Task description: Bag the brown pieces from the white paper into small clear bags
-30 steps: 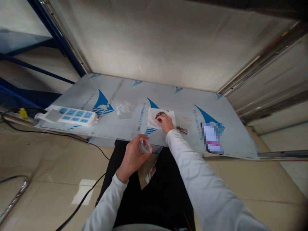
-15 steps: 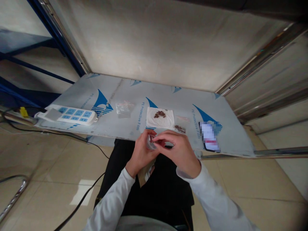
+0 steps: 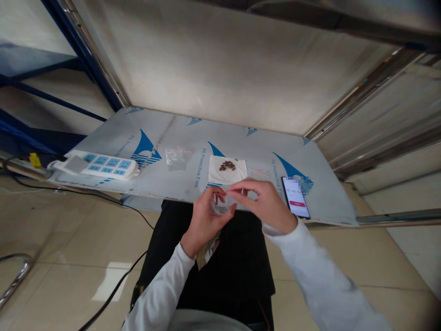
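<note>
My left hand (image 3: 202, 217) is curled around a small clear plastic bag or cup (image 3: 220, 209), just in front of the table's near edge; which of the two it is, I cannot tell. Thumb and index finger of my right hand (image 3: 267, 202) come together at its rim. Whatever lies between those fingertips is too small to make out. Just beyond my hands, a white paper napkin (image 3: 215, 175) lies on the table and carries a small heap of brown pieces (image 3: 228, 165).
On the table (image 3: 165, 126) lie a clear plastic bag (image 3: 177, 158) left of the napkin and pale thin strips (image 3: 259, 173) to its right. A phone (image 3: 296, 197) lies at the right; a white power strip (image 3: 106, 165) with a black cable (image 3: 82, 192) is at the left.
My right hand has drawn back to the right, its fingertips moving from inside the clear plastic thing to its rim. A small bag of brown pieces beside the napkin is now hidden.
</note>
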The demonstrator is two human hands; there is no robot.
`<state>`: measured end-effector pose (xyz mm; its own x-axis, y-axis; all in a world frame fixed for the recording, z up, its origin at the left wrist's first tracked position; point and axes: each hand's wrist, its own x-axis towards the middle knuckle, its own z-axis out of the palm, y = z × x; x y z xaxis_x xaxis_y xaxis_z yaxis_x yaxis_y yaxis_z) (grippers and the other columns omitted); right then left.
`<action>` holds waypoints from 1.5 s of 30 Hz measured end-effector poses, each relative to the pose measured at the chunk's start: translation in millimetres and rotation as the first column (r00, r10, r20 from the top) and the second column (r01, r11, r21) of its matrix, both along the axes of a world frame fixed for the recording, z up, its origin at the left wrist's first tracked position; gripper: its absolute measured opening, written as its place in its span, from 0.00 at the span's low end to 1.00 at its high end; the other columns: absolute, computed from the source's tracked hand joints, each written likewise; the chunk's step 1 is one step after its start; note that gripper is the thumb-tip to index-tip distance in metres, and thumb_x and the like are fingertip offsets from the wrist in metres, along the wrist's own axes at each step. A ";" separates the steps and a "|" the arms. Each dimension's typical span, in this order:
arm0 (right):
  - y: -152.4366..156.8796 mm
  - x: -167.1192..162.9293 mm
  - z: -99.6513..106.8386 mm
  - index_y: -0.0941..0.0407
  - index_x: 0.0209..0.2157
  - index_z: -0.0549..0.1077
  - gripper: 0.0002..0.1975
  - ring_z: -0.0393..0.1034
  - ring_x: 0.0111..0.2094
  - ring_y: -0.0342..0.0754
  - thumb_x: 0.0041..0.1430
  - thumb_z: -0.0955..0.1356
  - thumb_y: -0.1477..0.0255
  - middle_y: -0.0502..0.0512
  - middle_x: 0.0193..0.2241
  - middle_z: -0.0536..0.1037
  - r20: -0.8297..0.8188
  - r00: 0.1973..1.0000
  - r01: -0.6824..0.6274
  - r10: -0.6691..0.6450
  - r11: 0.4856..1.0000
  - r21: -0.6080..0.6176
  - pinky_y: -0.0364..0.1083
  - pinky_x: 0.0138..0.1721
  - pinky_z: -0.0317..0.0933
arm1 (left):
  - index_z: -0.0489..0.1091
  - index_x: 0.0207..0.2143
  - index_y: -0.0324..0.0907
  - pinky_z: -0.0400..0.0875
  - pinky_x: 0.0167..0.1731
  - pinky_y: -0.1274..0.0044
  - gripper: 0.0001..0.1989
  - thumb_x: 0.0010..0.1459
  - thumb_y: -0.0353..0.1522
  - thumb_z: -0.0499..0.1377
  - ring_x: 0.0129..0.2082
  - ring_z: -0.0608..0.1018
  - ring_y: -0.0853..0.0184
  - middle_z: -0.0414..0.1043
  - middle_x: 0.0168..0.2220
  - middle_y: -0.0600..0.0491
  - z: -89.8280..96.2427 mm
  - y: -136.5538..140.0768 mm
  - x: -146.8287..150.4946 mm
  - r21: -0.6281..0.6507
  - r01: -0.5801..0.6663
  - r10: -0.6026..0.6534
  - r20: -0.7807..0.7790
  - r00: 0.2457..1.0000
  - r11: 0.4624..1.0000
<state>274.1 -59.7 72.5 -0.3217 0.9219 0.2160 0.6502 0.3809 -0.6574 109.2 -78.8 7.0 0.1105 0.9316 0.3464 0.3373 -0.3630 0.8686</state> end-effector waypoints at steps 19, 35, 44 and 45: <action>125.8 39.9 -141.5 0.57 0.42 0.76 0.11 0.69 0.46 0.52 0.60 0.64 0.76 0.62 0.43 0.77 0.512 0.828 0.217 -0.227 0.973 0.080 0.49 0.50 0.60 | 0.65 0.37 0.42 0.67 0.30 0.80 0.15 0.49 0.35 0.65 0.26 0.71 0.73 0.69 0.28 0.58 -14.4 3.9 -30.4 -0.089 -0.128 0.126 -0.033 0.991 0.988; 101.2 9.2 -77.2 0.60 0.44 0.73 0.11 0.75 0.35 0.46 0.60 0.66 0.72 0.59 0.36 0.81 0.291 0.886 0.368 -0.360 0.929 0.028 0.43 0.37 0.65 | 0.65 0.37 0.42 0.66 0.29 0.80 0.15 0.49 0.35 0.65 0.26 0.72 0.72 0.70 0.28 0.57 -17.1 9.8 -23.5 -0.093 -0.068 0.067 -0.007 0.998 0.993; -13.8 -39.4 10.3 0.54 0.36 0.75 0.03 0.71 0.34 0.46 0.58 0.70 0.72 0.51 0.31 0.78 0.134 0.981 -0.136 0.137 0.991 -0.022 0.45 0.38 0.62 | 0.63 0.35 0.42 0.66 0.31 0.79 0.14 0.45 0.26 0.62 0.29 0.73 0.70 0.71 0.31 0.57 0.9 7.7 -10.1 -0.042 0.050 -0.048 0.056 0.997 0.998; -14.0 -38.5 13.5 0.54 0.37 0.76 0.04 0.71 0.35 0.47 0.60 0.69 0.71 0.52 0.31 0.78 0.183 0.969 -0.165 0.165 0.986 -0.019 0.46 0.39 0.62 | 0.63 0.35 0.42 0.66 0.32 0.79 0.14 0.45 0.26 0.62 0.30 0.73 0.70 0.70 0.31 0.57 3.2 6.7 -9.2 -0.047 0.057 -0.054 0.065 0.996 0.997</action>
<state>235.6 -73.7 86.1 -0.5032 0.8534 0.1357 0.6884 0.4908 -0.5341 100.0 -72.1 10.2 0.1418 0.9406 0.3085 0.2608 -0.3362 0.9050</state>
